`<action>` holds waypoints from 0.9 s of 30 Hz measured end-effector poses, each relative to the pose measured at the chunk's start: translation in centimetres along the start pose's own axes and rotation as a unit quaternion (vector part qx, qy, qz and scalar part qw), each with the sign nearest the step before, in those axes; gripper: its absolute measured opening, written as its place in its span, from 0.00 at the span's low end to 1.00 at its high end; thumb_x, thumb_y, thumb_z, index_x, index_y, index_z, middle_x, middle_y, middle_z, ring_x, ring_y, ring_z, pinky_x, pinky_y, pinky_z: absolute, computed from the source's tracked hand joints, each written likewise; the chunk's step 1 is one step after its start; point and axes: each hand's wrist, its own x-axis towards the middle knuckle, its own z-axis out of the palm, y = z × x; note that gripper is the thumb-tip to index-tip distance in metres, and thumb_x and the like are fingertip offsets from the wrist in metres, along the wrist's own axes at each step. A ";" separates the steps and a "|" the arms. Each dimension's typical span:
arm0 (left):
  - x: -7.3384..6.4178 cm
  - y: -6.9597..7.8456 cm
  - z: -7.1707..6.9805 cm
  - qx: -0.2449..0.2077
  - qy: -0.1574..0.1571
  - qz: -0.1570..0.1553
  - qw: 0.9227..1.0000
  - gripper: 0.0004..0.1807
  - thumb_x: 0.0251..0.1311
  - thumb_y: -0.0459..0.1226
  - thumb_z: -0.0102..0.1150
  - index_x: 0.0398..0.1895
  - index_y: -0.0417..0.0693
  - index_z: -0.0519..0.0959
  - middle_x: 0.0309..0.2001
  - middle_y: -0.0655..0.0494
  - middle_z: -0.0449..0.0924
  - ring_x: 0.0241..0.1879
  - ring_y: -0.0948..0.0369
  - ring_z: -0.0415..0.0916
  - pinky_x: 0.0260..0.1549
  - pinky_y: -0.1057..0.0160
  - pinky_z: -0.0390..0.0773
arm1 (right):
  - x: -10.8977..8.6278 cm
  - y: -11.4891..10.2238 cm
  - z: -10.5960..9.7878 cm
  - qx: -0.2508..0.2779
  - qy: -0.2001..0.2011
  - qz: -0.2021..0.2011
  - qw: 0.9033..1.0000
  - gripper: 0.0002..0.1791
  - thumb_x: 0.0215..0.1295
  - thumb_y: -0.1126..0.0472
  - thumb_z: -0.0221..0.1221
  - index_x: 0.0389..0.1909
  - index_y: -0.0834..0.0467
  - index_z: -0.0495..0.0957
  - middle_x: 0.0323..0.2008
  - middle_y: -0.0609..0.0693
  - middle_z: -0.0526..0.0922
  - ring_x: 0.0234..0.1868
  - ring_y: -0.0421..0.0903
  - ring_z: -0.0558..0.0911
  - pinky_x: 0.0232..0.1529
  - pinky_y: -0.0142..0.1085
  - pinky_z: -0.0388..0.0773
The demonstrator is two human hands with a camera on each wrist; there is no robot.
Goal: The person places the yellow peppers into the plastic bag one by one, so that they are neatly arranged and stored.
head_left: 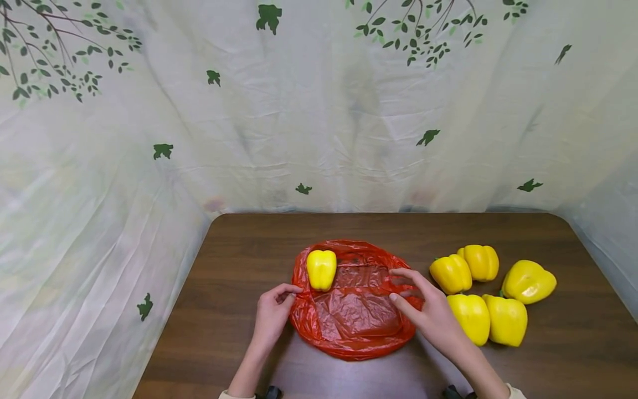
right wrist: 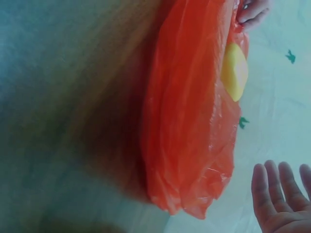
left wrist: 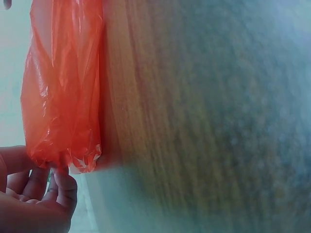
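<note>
A red plastic bag (head_left: pixel 366 316) lies spread wide on the table, its mouth facing up and its rim bunched in a ring. One yellow bell pepper (head_left: pixel 321 270) sits inside it at the back left, also peeking over the rim in the right wrist view. My left hand (head_left: pixel 273 311) pinches the left edge of the bag between thumb and fingers, as the left wrist view shows. Over the bag's right side is my right hand (head_left: pixel 432 306), its fingers extended and parted, with nothing held; the right wrist view shows these fingers apart from the plastic.
To the right of the bag stand several more yellow bell peppers (head_left: pixel 529 281) in a loose cluster, close to my right forearm. The brown wooden table (head_left: pixel 239 255) ends at a pale curtain (head_left: pixel 324 111) with green leaf prints, which hangs behind and along both sides.
</note>
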 end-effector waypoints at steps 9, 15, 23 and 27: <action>0.0 0.3 -0.1 -0.008 -0.006 -0.009 1.000 0.10 0.63 0.26 0.56 0.37 0.44 0.86 0.36 0.48 0.82 0.29 0.57 0.73 0.27 0.67 0.76 | -0.9 0.8 -0.4 -0.026 0.039 -0.038 0.998 0.27 0.62 0.55 0.67 0.61 0.51 0.73 0.57 0.48 0.78 0.47 0.49 0.81 0.45 0.48 0.81; 0.0 0.5 -0.1 -0.006 -0.010 -0.017 1.000 0.10 0.64 0.24 0.55 0.38 0.40 0.86 0.38 0.45 0.83 0.30 0.54 0.74 0.27 0.67 0.76 | -1.3 1.4 -1.2 -0.049 0.068 -0.060 0.995 0.31 0.57 0.62 0.70 0.62 0.51 0.73 0.57 0.47 0.78 0.48 0.49 0.82 0.45 0.49 0.80; -0.1 0.1 0.0 0.000 -0.010 -0.001 1.000 0.09 0.64 0.27 0.57 0.37 0.45 0.86 0.39 0.49 0.83 0.31 0.57 0.75 0.30 0.67 0.78 | -1.8 2.0 -2.3 -0.091 0.109 -0.071 0.987 0.32 0.54 0.65 0.72 0.61 0.52 0.75 0.55 0.45 0.79 0.48 0.41 0.80 0.45 0.36 0.81; 0.0 0.1 0.1 0.000 -0.008 0.008 1.000 0.10 0.64 0.27 0.57 0.36 0.47 0.86 0.37 0.51 0.83 0.31 0.56 0.75 0.30 0.65 0.78 | -2.2 2.4 -2.8 -0.089 0.119 -0.070 0.986 0.32 0.53 0.67 0.72 0.60 0.53 0.75 0.55 0.44 0.79 0.50 0.38 0.79 0.46 0.29 0.78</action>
